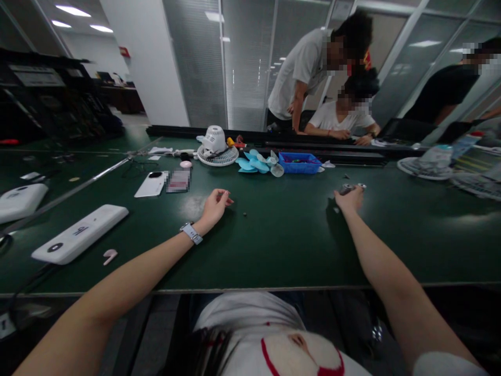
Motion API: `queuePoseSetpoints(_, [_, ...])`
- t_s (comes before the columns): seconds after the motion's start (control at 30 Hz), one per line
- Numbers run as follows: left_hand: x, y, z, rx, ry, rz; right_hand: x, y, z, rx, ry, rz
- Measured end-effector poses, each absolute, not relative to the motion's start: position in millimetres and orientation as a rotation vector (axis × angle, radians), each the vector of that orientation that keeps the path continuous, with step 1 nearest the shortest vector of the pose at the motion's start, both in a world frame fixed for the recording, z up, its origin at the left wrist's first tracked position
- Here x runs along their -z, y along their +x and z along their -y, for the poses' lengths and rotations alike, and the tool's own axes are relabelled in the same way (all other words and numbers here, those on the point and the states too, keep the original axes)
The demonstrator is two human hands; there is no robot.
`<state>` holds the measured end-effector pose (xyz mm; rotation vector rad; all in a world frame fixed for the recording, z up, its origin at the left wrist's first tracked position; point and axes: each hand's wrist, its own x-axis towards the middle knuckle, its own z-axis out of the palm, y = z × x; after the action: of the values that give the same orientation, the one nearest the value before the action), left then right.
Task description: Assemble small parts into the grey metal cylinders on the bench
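My right hand (352, 200) is closed around a small dark grey, metallic part (346, 189), whose shiny silver end shows on the far side of the fingers. What kind of part it is, I cannot make out. A tiny pale piece (336, 210) is just below that hand. My left hand (216, 206), with a watch on the wrist, is over the green table (274, 245). Its fingers are curled together near the thumb, and whatever they hold, if anything, is too small to see. Right of it lies a tiny dark piece (245, 214).
Along the back are a white fan housing (215, 146), light blue fan blades (256, 162) and a blue bin (299, 167). To the left lie a white phone (151, 184), a white power bank (80, 235) and an earbud (110, 256). Other people are beyond the table.
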<state>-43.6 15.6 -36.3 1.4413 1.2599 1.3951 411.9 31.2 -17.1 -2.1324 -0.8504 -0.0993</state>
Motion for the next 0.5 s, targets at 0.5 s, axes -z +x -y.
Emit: queuePoseSetpoints(0.5, [33.2, -44.0, -13.8, -1.414, 1.447, -1.345, 26.2, 154.1, 21.3, -0.324, -1.306, 2.242])
